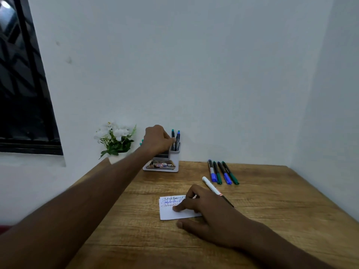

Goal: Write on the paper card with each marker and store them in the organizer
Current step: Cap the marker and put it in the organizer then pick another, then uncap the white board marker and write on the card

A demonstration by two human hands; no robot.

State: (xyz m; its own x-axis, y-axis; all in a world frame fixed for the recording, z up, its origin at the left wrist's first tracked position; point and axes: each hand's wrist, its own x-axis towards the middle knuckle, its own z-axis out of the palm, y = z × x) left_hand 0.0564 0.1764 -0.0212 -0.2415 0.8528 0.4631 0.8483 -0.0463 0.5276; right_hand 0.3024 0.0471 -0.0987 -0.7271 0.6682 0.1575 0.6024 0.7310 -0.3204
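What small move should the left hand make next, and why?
Probably let go and draw back: the left hand already has a marker standing in the organizer, beside another. Four markers lie waiting; the right hand rests on the card.

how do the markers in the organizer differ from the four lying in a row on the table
The markers in the organizer stand upright with caps up, at the left hand; the four markers on the table lie flat side by side, caps toward the camera, untouched. Both groups have dark barrels with blue or green caps.
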